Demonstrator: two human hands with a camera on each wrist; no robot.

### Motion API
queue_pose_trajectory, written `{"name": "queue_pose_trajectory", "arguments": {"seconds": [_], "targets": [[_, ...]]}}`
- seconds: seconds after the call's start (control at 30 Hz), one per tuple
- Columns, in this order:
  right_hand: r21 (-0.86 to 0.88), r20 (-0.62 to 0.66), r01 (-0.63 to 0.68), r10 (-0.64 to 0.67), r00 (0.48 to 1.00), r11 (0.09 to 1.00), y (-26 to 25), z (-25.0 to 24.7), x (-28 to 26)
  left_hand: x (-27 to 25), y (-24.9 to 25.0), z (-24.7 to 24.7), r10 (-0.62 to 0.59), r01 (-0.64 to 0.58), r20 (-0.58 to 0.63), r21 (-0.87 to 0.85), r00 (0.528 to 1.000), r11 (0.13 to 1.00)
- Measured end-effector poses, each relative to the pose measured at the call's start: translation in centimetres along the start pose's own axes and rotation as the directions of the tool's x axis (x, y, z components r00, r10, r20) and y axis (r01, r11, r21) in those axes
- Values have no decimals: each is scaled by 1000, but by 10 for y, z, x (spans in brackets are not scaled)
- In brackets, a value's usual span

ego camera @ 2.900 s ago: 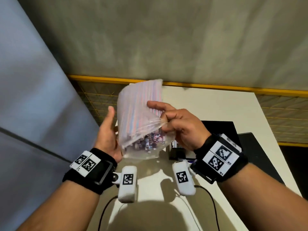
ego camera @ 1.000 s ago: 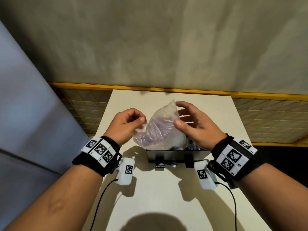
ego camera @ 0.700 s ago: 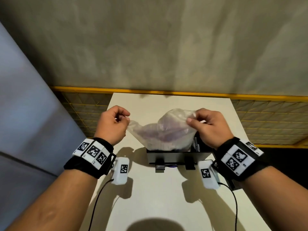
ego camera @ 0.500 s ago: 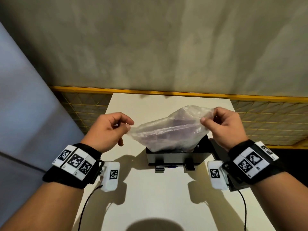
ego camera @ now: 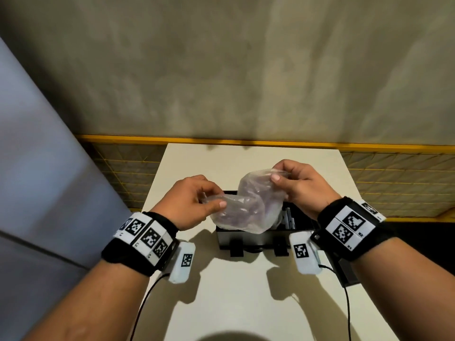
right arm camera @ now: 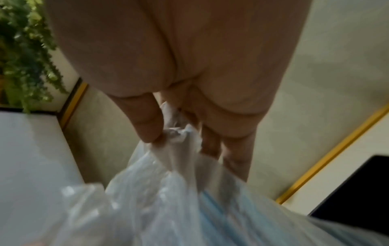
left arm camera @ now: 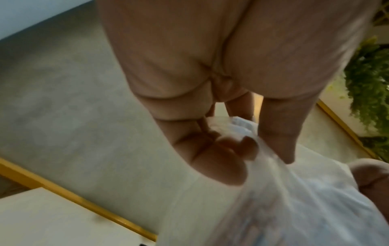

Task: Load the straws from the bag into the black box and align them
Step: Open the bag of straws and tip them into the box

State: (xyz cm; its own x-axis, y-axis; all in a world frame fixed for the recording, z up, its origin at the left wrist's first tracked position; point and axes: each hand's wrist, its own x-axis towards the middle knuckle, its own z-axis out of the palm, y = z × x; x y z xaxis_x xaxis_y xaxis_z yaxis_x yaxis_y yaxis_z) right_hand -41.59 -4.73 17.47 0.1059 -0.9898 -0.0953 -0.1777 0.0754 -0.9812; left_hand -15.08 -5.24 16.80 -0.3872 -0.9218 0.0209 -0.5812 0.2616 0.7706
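A clear plastic bag (ego camera: 248,207) hangs crumpled over the open black box (ego camera: 266,236) on the white table. My left hand (ego camera: 197,200) pinches the bag's left end between thumb and fingers. My right hand (ego camera: 293,183) pinches its upper right end, held higher. The left wrist view shows the thumb and fingers (left arm camera: 248,146) closed on the bag's film (left arm camera: 294,208). In the right wrist view the fingers (right arm camera: 151,126) grip bunched plastic (right arm camera: 179,191), with pale blue straws (right arm camera: 214,203) showing through it. Purple-tinted straws blur through the bag from above.
The white table (ego camera: 246,303) has a yellow-framed mesh fence (ego camera: 394,180) behind and beside it. A black lid (ego camera: 347,271) lies flat to the right of the box. Cables run from both wrist cameras over the table. Green foliage (right arm camera: 23,50) shows in the wrist views.
The bag was stretched wide between my hands half a second ago. Now both hands have come closer together and the bag sags, folded, over the box.
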Motion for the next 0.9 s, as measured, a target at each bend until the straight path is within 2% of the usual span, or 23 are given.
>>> {"name": "queue_pose_trajectory", "arguments": {"seconds": [0.07, 0.1, 0.17, 0.2, 0.27, 0.3, 0.33, 0.37, 0.43, 0.5, 0.57, 0.67, 0.7, 0.83, 0.9], "targets": [[171, 111, -62, 43, 993, 983, -7, 7, -4, 1, -2, 1, 31, -33, -44, -48, 999, 998], [217, 122, -75, 49, 991, 973, -9, 10, -4, 1, -2, 0, 47, -51, -54, -69, 997, 996], [270, 43, -42, 32, 999, 962, -11, 10, -1, 1, -2, -2, 63, -70, -69, -103, 996, 992], [250, -33, -1, 9, 999, 968, -11, 9, 1, 2, -2, -2, 64, -74, -92, -116, 994, 990], [81, -212, 69, -50, 976, 994, -3, 5, 7, 2, 0, -4, 75, -91, -134, -120, 988, 989], [2, -249, 71, -68, 966, 997, 1, 4, 9, 3, 0, -5, 84, -104, -149, -132, 985, 986], [-33, -230, 56, -62, 971, 998, 3, 5, 8, 4, 1, -4, 88, -112, -153, -154, 984, 982], [-21, -162, 50, -53, 985, 999, 6, 6, 8, 5, 3, -4, 88, -118, -157, -194, 984, 974], [75, 71, 25, -30, 997, 997, 8, 10, 6, 7, 8, -2, 95, -138, -175, -251, 980, 958], [102, 276, -17, -12, 961, 995, 4, 19, 2, 9, 12, 1, 134, -184, -197, -269, 971, 945], [7, 351, -9, 6, 936, 1000, 1, 28, -1, 10, 15, 3, 149, -200, -180, -307, 972, 931], [-37, 271, 38, -26, 962, 999, -1, 38, 0, 12, 14, 3, 107, -129, -88, -303, 990, 944], [-19, 237, 65, -58, 970, 998, -1, 39, 0, 13, 13, 4, 114, -137, -99, -271, 989, 953], [44, 24, 188, -189, 982, 981, -12, 30, 6, 15, 15, 2, 149, -202, -281, -172, 948, 964], [24, -65, 263, -261, 963, 965, -16, 23, 11, 17, 14, 0, 140, -192, -291, -158, 946, 969]]}}
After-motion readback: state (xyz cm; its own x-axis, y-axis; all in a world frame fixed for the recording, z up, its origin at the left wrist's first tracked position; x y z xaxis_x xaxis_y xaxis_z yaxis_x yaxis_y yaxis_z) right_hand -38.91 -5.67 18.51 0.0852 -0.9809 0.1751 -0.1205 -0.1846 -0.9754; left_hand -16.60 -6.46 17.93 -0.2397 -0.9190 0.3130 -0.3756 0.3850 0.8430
